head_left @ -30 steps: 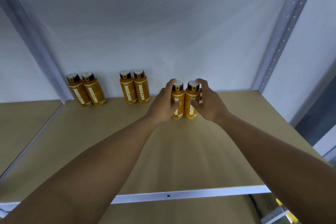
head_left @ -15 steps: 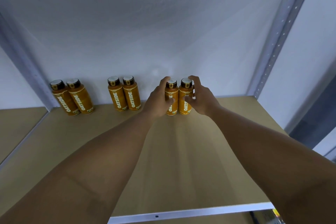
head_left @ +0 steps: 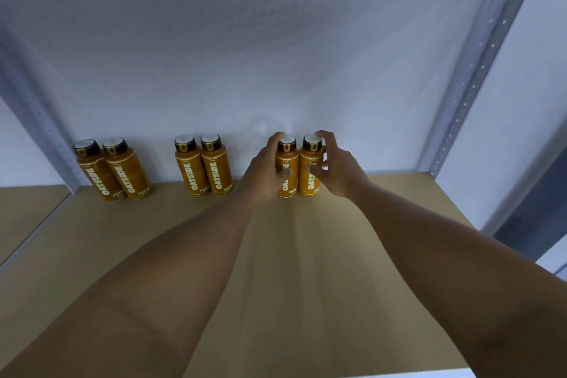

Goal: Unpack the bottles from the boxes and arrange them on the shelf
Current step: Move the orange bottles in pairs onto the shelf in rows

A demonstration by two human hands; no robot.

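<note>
Bottles (head_left: 309, 159) mid-frame now sit back level with the other pairs (head_left: 202, 166) on the shelf (head_left: 276, 255). Left hand (head_left: 264, 175) and right hand (head_left: 341, 172) each still grip one, so placement is nearly done.

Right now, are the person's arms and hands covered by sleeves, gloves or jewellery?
No. The left forearm and right forearm are bare to the frame's edge, without sleeves. The left hand and right hand show no gloves, watch, bands or visible rings.
</note>
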